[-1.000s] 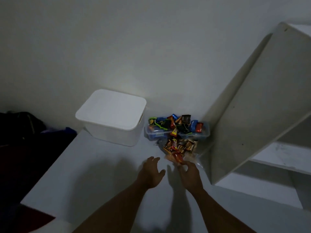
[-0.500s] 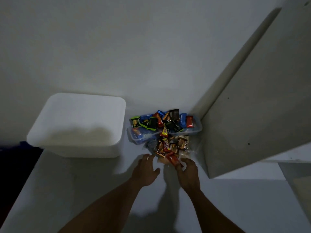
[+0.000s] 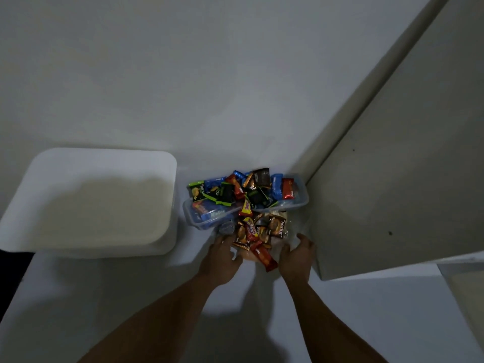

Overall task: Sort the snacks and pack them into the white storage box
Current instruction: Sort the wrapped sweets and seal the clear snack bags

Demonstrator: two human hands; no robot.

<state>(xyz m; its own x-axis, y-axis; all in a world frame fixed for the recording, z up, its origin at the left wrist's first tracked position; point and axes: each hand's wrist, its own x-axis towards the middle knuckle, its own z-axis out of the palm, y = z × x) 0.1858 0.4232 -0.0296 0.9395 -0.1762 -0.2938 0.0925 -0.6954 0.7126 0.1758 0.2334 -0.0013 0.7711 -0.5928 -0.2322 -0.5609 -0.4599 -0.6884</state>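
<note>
Head view: white storage box (image 3: 99, 203) at far left corner of bench (image 3: 131, 297), lid on, against wall. Clear tub (image 3: 298, 203) heaped with packets just right of box, at bench's far edge. Loose pile of snacks (image 3: 258, 235) lies on clear wrap in front of tub, touching it. Left hand (image 3: 222, 258) at pile's left side, right hand (image 3: 297, 258) at its right. Fingers (image 3: 222, 241) of both loosely spread, gripping nothing visible. Cupboard panel (image 3: 392, 179) close on right.

Step, as judged: gathering loose pile for sorting; packing not begun. Next move calls for: cup pile toward near edge, group by wrapper, lift box lid.
</note>
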